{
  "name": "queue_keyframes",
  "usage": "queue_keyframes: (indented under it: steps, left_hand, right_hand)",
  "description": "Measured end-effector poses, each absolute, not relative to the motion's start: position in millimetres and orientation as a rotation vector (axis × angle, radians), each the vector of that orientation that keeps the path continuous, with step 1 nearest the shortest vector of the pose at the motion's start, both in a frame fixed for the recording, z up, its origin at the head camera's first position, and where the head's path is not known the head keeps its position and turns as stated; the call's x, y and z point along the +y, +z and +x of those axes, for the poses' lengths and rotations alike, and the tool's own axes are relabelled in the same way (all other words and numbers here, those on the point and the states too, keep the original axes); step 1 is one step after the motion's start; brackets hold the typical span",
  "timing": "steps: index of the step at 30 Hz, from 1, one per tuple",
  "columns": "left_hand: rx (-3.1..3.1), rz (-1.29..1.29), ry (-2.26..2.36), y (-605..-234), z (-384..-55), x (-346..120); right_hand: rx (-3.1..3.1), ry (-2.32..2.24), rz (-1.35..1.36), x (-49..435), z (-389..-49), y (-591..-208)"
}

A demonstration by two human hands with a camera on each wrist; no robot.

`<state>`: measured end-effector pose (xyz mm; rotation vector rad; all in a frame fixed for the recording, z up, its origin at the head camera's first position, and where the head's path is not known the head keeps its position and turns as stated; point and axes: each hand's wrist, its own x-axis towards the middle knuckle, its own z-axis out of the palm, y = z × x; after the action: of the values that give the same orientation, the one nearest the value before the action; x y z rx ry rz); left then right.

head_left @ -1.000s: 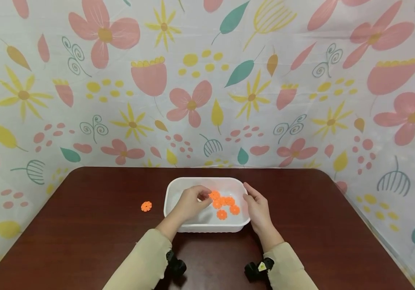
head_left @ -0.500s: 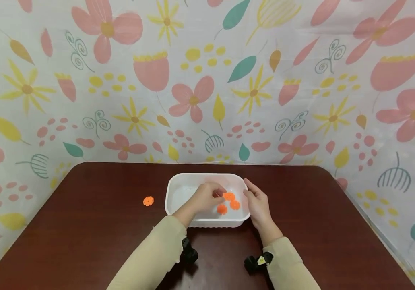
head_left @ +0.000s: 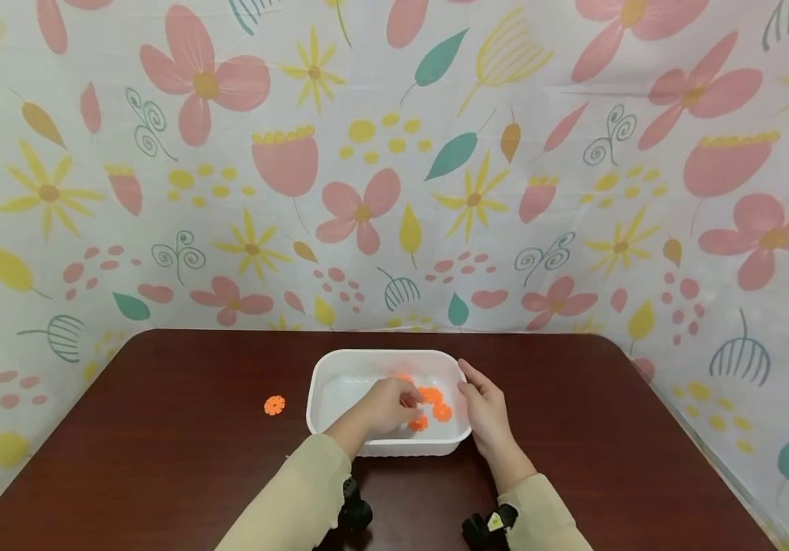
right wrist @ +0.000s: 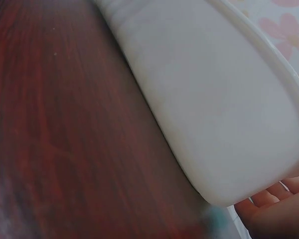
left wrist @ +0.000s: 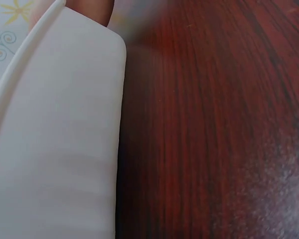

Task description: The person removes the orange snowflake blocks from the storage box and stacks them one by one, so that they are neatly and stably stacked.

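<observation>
A white plastic basin stands on the table with several orange notched discs lying toward its right end. My left hand reaches over the front rim into it, fingers bent above the discs and partly covering them. Whether a disc is between the fingertips is hidden. At the right end, my right hand grips the basin's rim, thumb on the inner side and fingers outside. The right wrist view shows curled fingers against the outer wall. One more orange disc lies flat on the table, left of the basin.
The dark brown wooden table has rounded far corners. A flower-patterned cloth hangs behind it. Each wrist bears a black camera. In the left wrist view, the basin's outer side fills the left part.
My left hand has moved right and lower over the discs, covering some and uncovering one near the back wall. My right hand keeps its grip on the rim. The head view has shifted slightly.
</observation>
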<state>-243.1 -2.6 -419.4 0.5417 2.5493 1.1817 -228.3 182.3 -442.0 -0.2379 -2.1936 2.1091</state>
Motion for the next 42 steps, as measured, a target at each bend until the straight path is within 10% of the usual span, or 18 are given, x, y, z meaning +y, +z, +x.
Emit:
queue_keyframes:
  steps: [42]
  left_hand:
    - [2.580,0.661,0.966,-421.0,-241.8,1.3]
  right_hand:
    - [-2.206,2.109,-0.232,183.4,-230.0,-441.3]
